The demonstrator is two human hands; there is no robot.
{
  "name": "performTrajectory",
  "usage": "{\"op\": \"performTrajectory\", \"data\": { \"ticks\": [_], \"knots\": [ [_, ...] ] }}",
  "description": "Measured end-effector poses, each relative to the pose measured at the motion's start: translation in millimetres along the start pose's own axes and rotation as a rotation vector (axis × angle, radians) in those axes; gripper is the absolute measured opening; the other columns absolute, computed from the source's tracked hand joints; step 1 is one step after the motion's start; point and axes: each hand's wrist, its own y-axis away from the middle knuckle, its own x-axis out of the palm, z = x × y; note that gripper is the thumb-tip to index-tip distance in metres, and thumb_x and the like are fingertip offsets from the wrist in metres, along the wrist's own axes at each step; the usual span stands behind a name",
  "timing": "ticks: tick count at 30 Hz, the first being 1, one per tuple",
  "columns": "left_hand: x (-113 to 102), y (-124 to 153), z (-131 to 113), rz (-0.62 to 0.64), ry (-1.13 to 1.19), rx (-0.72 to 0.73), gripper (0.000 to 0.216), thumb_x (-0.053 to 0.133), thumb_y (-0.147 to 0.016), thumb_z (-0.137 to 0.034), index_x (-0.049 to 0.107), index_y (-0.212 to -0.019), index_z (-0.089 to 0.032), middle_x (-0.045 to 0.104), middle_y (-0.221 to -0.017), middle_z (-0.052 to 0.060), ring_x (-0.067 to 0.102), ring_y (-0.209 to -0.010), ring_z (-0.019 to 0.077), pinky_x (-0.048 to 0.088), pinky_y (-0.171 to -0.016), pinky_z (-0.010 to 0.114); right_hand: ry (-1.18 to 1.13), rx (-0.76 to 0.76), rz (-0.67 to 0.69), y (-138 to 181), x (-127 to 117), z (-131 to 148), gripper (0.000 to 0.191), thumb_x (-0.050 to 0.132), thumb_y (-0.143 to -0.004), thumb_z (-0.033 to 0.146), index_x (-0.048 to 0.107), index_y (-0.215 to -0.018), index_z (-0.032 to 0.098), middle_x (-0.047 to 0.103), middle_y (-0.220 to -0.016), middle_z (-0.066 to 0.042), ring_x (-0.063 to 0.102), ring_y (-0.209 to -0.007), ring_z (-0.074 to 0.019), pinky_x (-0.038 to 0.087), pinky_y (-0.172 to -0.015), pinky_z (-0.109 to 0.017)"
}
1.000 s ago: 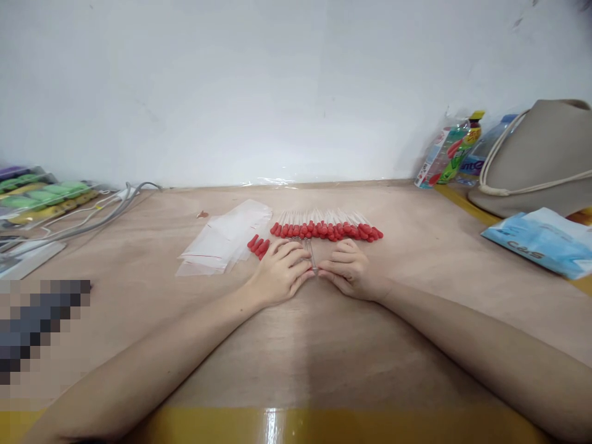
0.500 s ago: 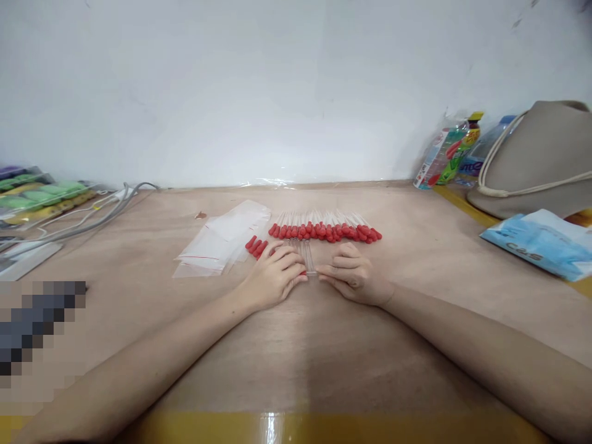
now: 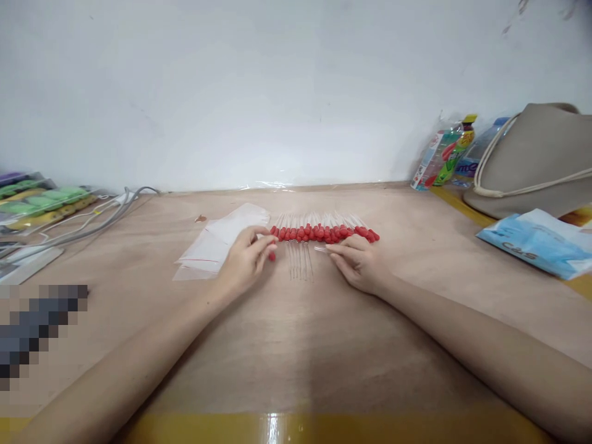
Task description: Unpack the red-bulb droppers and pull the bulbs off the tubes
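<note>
My left hand (image 3: 247, 256) is over the left end of the row, its fingers pinched round a red rubber bulb (image 3: 272, 255) that shows below the fingertips. My right hand (image 3: 361, 262) pinches a short clear dropper tube (image 3: 320, 249) between thumb and forefinger, its free end pointing left. Between the hands, several bare clear tubes (image 3: 300, 265) lie side by side on the table. Just behind them runs a dense row of droppers with red bulbs (image 3: 319, 233), tips pointing to the wall. My left hand hides part of the area where loose red bulbs lay.
Clear zip bags (image 3: 208, 243) lie left of the row. Cables (image 3: 118, 213) and a pack of green and yellow items (image 3: 50, 200) are far left. On the right stand bottles (image 3: 444, 154), a grey bag (image 3: 536, 160) and a blue tissue pack (image 3: 531, 243).
My hands have parted: the left moved left and slightly back to the red bulbs, the right moved slightly back with a tube in its fingers. The bare tubes between them are uncovered.
</note>
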Motion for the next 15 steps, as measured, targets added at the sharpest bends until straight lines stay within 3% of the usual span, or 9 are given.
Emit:
{"op": "performTrajectory", "data": {
  "ticks": [4,8,11,15],
  "knots": [
    [-5.4,-12.8,25.7,0.005,-0.102,-0.187,0.025,0.038,-0.086,-0.023,0.059,-0.098,-0.017,0.05,-0.093,0.008,0.053,-0.081,0.0178,0.048,-0.071,0.033,0.05,0.133,0.059,-4.6,6.2,-0.7,0.024,0.042,-0.084,0.018,0.062,-0.098,0.017,0.059,-0.075,-0.006,0.053,-0.07,-0.0164,0.04,-0.064,-0.032],
    [-7.4,-14.0,44.2,0.144,-0.105,-0.352,0.027,0.045,-0.081,-0.029,0.058,-0.103,-0.017,0.055,-0.075,0.003,0.056,-0.072,0.0173,0.046,-0.071,0.033,0.093,0.195,0.099,-6.5,11.5,3.0,0.015,0.046,-0.08,0.016,0.059,-0.087,0.017,0.06,-0.073,-0.004,0.054,-0.071,-0.0167,0.038,-0.064,-0.03],
    [-7.2,-11.6,44.6,0.222,-0.075,-0.429,0.031,0.049,-0.08,-0.032,0.055,-0.105,-0.016,0.06,-0.071,0.002,0.057,-0.067,0.0172,0.045,-0.068,0.031,0.158,0.158,0.092,-5.3,18.0,5.3,0.016,0.045,-0.08,0.015,0.061,-0.083,0.017,0.06,-0.073,-0.005,0.054,-0.07,-0.0169,0.037,-0.065,-0.03],
    [-7.2,-10.7,34.3,0.259,-0.167,-0.395,0.033,0.048,-0.081,-0.035,0.054,-0.106,-0.015,0.063,-0.077,0.004,0.059,-0.071,0.019,0.044,-0.069,0.032,0.199,0.109,0.118,-3.5,26.0,8.9,0.02,0.043,-0.082,0.015,0.063,-0.084,0.016,0.059,-0.071,-0.006,0.053,-0.07,-0.0173,0.038,-0.067,-0.031]
  ]
}}
